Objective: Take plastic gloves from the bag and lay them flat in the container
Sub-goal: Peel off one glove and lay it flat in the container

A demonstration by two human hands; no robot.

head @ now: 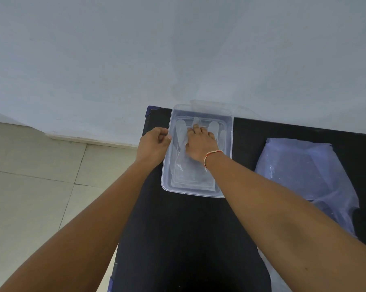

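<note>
Left hand [153, 144]: fingers curled in, thumb and fingertips closed on the left rim of the container [229, 131], about halfway along that long side; forearm reaching in from the lower left. Right hand [200, 144]: palm down inside the container, fingers extended and slightly spread, pressing flat on the plastic gloves [185, 173], nothing gripped; a red and white thread band [211, 155] around the wrist. Container: clear plastic, rectangular, shallow, rounded corners; standing on the black worktop [188, 239] near its far left corner, long sides running away from the person. Plastic gloves: thin, translucent, whitish; lying flat on the container floor, finger ends pointing to the far end, cuff edge toward the near end; several rounded glove fingers showing on both sides of the right hand; how many gloves are stacked cannot be told. Bag [304, 178]: translucent bluish plastic, lying flat and somewhat wrinkled on the worktop to the right of the container, apart from it; its near edge partly hidden behind the right forearm. Surroundings: pale wall [178, 49] behind the worktop; light tiled floor [30, 197] to the left.
</note>
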